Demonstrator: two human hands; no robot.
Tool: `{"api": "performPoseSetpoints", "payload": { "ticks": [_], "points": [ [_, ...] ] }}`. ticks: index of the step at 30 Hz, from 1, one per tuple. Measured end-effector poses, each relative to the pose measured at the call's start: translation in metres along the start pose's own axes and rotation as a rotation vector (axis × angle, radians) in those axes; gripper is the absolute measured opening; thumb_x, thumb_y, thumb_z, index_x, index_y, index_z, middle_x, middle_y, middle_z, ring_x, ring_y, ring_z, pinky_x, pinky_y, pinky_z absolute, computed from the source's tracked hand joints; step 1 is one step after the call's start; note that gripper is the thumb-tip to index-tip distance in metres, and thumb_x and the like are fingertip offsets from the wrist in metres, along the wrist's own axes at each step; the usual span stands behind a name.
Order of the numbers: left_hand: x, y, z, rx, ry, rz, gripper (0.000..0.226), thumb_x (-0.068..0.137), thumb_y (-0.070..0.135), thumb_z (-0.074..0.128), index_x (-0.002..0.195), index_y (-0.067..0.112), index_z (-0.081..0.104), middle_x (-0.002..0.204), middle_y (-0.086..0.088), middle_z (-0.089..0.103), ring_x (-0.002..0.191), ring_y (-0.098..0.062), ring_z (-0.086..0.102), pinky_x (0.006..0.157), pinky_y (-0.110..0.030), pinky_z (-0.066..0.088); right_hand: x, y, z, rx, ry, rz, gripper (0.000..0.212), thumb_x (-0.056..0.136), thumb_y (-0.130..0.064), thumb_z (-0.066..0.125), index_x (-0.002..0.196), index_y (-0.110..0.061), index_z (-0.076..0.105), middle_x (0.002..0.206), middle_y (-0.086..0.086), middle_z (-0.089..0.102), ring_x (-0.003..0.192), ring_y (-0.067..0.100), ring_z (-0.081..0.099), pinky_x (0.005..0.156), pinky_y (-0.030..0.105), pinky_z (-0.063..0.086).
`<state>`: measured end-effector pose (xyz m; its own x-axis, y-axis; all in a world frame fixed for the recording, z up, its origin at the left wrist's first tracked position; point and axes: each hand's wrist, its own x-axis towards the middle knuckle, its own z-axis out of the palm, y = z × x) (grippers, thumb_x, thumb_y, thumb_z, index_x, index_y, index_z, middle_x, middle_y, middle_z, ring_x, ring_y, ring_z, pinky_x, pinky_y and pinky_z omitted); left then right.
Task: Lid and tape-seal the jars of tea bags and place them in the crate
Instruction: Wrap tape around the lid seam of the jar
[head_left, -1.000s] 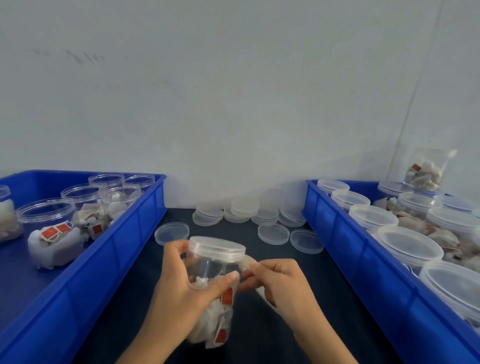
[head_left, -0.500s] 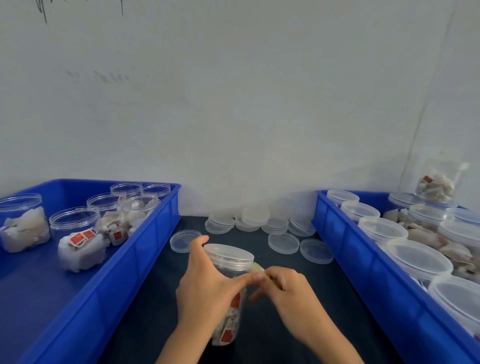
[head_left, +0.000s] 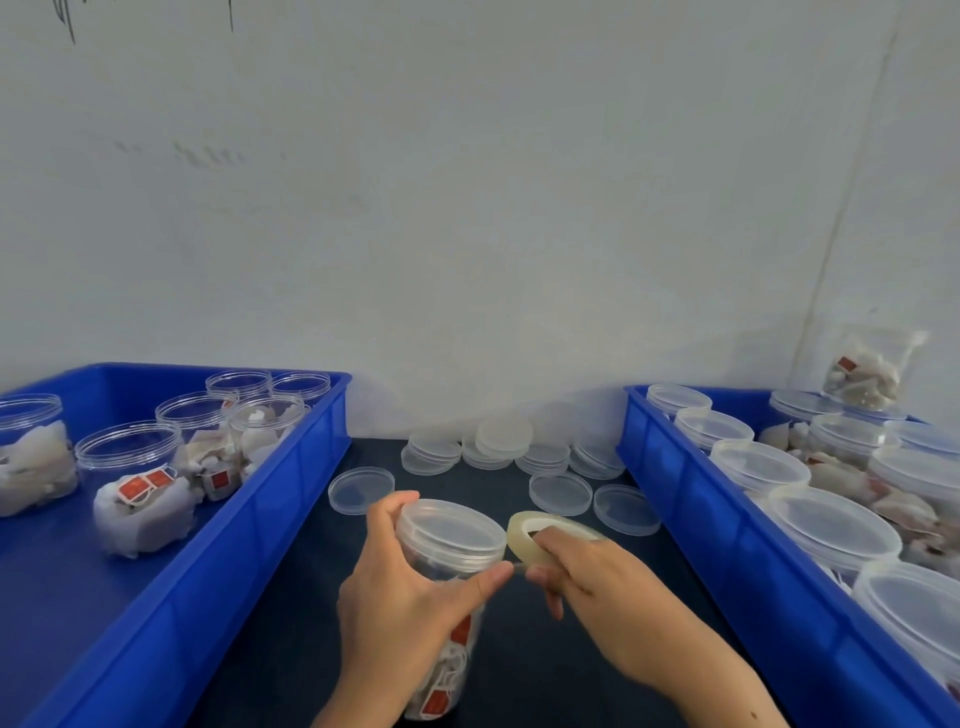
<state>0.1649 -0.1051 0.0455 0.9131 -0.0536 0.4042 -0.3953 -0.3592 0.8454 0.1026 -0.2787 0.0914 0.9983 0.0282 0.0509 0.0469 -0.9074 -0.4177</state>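
1. Head view, your hands: your left hand (head_left: 410, 597) wraps its curled fingers and thumb round the jar (head_left: 447, 582) near the front edge of the desk (head_left: 291, 623), between the two crates; I think you hold it up so the lid's edge faces the tape; your right hand (head_left: 576, 571) grips the tape roll (head_left: 535, 535) with bent fingers, just beside the lid (head_left: 452, 527); the tape's loose end seems to meet your left thumb, but it is too thin to be sure.

2. Head view, the step: the lid is on; I think you are starting the tape seal, and the jar is not in a crate yet.

3. Head view, the left crate (head_left: 260, 545) along the desk's left edge: about six open jars (head_left: 130, 452) of tea bags, with no lids, wait here so you can reach them.

4. Head view, the right crate (head_left: 727, 545) along the right edge: at least nine lidded jars (head_left: 758, 465) sit here; more may be hidden; one clear bag of tea bags (head_left: 862, 374) sits at its far corner.

5. Head view, the desk's back edge: about five stacks of spare lids (head_left: 504, 439), and three single lids lying flat; all are near your hands.
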Motion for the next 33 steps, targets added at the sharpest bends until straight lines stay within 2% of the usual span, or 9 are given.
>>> {"api": "performPoseSetpoints", "payload": {
  "ticks": [3, 8, 11, 13, 15, 18, 23, 27, 33],
  "points": [
    [0.0, -0.004, 0.0, -0.024, -0.025, 0.006, 0.102, 0.028, 0.086, 0.064, 0.118, 0.046, 0.034, 0.104, 0.027, 0.054, 0.095, 0.0, 0.056, 0.077, -0.02, 0.046, 0.001, 0.003, 0.001, 0.001, -0.008, 0.014, 0.024, 0.102, -0.039, 0.036, 0.105, -0.019, 0.048, 0.091, 0.001, 0.064, 0.086, 0.019, 0.06, 0.08, 0.04, 0.05],
    [0.004, -0.01, -0.007, -0.091, -0.075, 0.015, 0.094, 0.034, 0.068, 0.078, 0.115, 0.046, 0.034, 0.107, 0.022, 0.059, 0.095, -0.001, 0.061, 0.073, -0.015, 0.045, 0.002, -0.002, 0.006, 0.096, -0.02, -0.006, 0.021, 0.102, -0.037, 0.035, 0.097, -0.021, 0.048, 0.088, 0.0, 0.062, 0.079, 0.019, 0.057, 0.078, 0.039, 0.048],
    [0.005, -0.01, -0.013, -0.045, -0.099, 0.072, 0.085, 0.045, 0.074, 0.073, 0.115, 0.045, 0.034, 0.113, 0.023, 0.053, 0.101, 0.003, 0.056, 0.07, -0.008, 0.043, 0.005, -0.01, 0.016, 0.066, 0.056, -0.009, 0.02, 0.102, -0.036, 0.036, 0.094, -0.02, 0.045, 0.087, -0.002, 0.057, 0.078, 0.015, 0.053, 0.074, 0.035, 0.044],
    [0.004, -0.009, -0.014, -0.002, -0.114, 0.105, 0.093, 0.053, 0.079, 0.069, 0.13, 0.044, 0.032, 0.123, 0.022, 0.045, 0.111, 0.004, 0.047, 0.077, -0.008, 0.037, 0.007, -0.013, 0.024, 0.046, 0.106, 0.015, 0.022, 0.102, -0.035, 0.036, 0.098, -0.018, 0.048, 0.092, 0.002, 0.061, 0.081, 0.019, 0.056, 0.074, 0.035, 0.043],
    [0.001, -0.004, -0.01, 0.004, -0.13, 0.066, 0.113, 0.042, 0.082, 0.067, 0.138, 0.04, 0.026, 0.127, 0.023, 0.04, 0.115, 0.002, 0.044, 0.078, -0.009, 0.034, 0.009, -0.015, 0.029, 0.04, 0.145, 0.034, 0.022, 0.101, -0.032, 0.036, 0.097, -0.015, 0.048, 0.093, 0.005, 0.062, 0.078, 0.02, 0.054, 0.07, 0.033, 0.041],
    [0.005, 0.004, -0.004, 0.032, -0.082, -0.003, 0.119, 0.02, 0.082, 0.071, 0.123, 0.043, 0.028, 0.115, 0.024, 0.046, 0.108, -0.004, 0.048, 0.078, -0.019, 0.037, 0.01, -0.014, 0.033, 0.04, 0.155, 0.068, 0.018, 0.1, -0.03, 0.038, 0.093, -0.015, 0.044, 0.085, 0.003, 0.056, 0.075, 0.02, 0.052, 0.066, 0.033, 0.04],
    [0.016, 0.002, -0.007, 0.053, -0.095, 0.02, 0.106, 0.021, 0.082, 0.073, 0.111, 0.044, 0.031, 0.106, 0.022, 0.054, 0.1, -0.007, 0.055, 0.079, -0.029, 0.046, 0.009, -0.013, 0.033, 0.093, 0.133, 0.088, 0.032, 0.099, -0.045, 0.038, 0.093, -0.014, 0.046, 0.084, 0.004, 0.064, 0.077, 0.021, 0.059, 0.073, 0.035, 0.047],
    [0.016, -0.001, -0.006, 0.08, -0.098, 0.039, 0.103, 0.022, 0.089, 0.066, 0.111, 0.049, 0.031, 0.103, 0.026, 0.054, 0.098, -0.002, 0.055, 0.077, -0.025, 0.045, 0.005, -0.009, 0.029, 0.13, 0.123, 0.058, 0.033, 0.101, -0.042, 0.037, 0.094, -0.012, 0.05, 0.084, 0.0, 0.056, 0.074, 0.013, 0.048, 0.067, 0.029, 0.039],
    [0.01, 0.002, -0.002, 0.108, -0.073, 0.108, 0.085, 0.027, 0.096, 0.057, 0.101, 0.064, 0.033, 0.097, 0.041, 0.053, 0.092, 0.021, 0.05, 0.063, -0.006, 0.036, 0.003, -0.014, 0.029, -0.054, 0.242, 0.078, 0.027, 0.101, -0.041, 0.036, 0.1, -0.019, 0.052, 0.092, -0.007, 0.06, 0.085, 0.012, 0.055, 0.073, 0.026, 0.042]
  ]
}}
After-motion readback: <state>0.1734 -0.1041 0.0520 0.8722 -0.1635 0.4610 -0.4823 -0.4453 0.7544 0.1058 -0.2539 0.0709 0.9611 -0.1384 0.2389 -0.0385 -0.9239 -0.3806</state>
